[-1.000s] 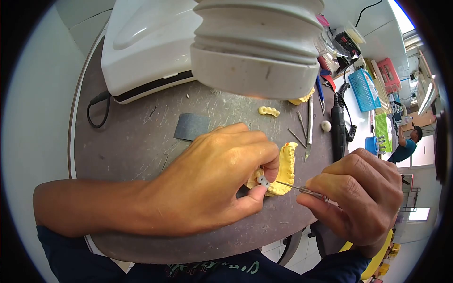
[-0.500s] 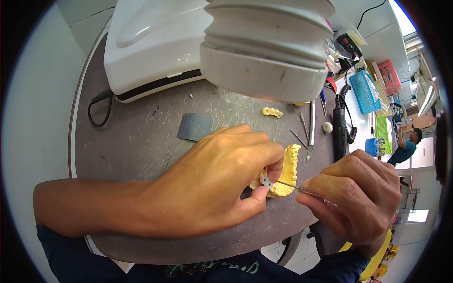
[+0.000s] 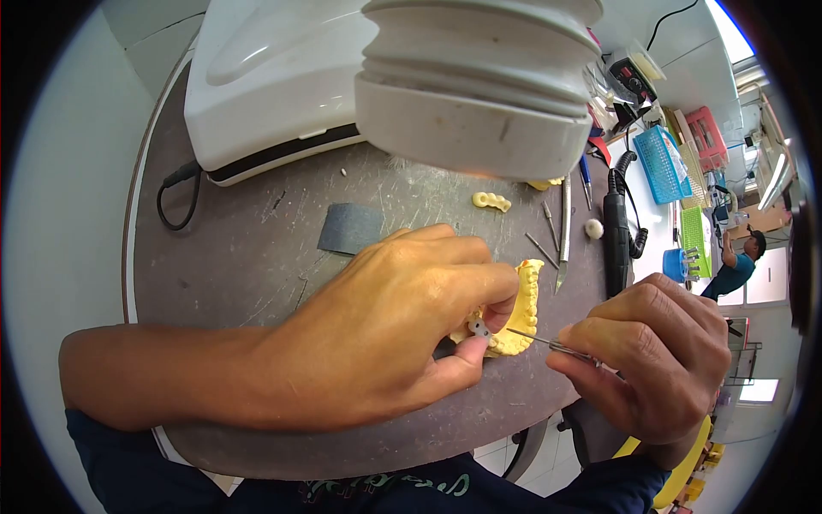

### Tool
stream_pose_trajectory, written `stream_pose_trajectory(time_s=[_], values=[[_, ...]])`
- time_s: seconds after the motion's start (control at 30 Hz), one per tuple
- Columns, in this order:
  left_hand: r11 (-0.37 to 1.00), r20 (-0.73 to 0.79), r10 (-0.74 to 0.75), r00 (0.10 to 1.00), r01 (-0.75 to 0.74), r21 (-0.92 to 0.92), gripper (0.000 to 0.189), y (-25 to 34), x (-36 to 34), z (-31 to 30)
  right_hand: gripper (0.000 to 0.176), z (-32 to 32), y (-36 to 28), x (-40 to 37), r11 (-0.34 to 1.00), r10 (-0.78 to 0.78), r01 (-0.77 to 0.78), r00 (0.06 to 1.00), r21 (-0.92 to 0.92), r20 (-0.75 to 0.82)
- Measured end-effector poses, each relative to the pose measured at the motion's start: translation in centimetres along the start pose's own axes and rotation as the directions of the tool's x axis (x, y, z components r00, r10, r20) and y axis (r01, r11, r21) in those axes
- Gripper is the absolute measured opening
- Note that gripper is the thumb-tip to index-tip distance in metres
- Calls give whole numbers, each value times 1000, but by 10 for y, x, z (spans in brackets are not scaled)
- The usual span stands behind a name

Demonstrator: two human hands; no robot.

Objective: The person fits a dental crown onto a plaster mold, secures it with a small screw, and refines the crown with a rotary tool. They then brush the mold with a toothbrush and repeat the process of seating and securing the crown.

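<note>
Head view: toothed pale-yellow dental cast (image 3: 522,310).
Left hand (image 3: 377,334) gripped it with a grey piece (image 3: 479,328); right hand (image 3: 655,360) pinched a thin pick (image 3: 539,341).

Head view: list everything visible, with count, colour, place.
dental cast: 1, yellow, in left hand
grey piece: 1, grey, pinched at cast
thin probe: 1, metal, in right hand, tip toward grey piece
suction hood: 1, off-white, overhead
machine: 1, white, table rear
abrasive sheet: 1, grey, table centre
tooth segment: 1, yellow, table, near hood
handpiece: 1, black, right
basket: 1, blue, far right
table: 1, dark, round
left hand: 1, gripping cast
right hand: 1, gripping probe
</note>
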State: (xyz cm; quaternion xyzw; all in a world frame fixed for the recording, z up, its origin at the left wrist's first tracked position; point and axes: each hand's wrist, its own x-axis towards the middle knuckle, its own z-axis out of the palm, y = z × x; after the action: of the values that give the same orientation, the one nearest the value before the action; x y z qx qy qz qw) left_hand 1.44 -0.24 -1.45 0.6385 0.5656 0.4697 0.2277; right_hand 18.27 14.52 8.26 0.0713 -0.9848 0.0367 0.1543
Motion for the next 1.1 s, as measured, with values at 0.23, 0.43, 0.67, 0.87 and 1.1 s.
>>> stream_pose_trajectory(time_s=[0.23,0.43,0.67,0.87,1.1], values=[[1000,9,-28,1000,28,0,19,0,-1,-1,29,2,-1,3,1000,-9,9,1000,20,15],[1000,-19,0,1000,0,12,19,-2,-2,2,28,4,-3,6,998,-37,35,999,44,38],[1000,-36,1,999,-1,0,19,-3,-2,4,26,3,-3,8,997,-75,75,993,2,90],[1000,-47,9,999,-9,-1,19,-4,-1,5,23,2,-16,19,995,-95,98,988,-18,124],[999,-62,39,997,-39,8,20,-6,-1,5,22,1,-13,19,988,-132,144,977,-61,170]])
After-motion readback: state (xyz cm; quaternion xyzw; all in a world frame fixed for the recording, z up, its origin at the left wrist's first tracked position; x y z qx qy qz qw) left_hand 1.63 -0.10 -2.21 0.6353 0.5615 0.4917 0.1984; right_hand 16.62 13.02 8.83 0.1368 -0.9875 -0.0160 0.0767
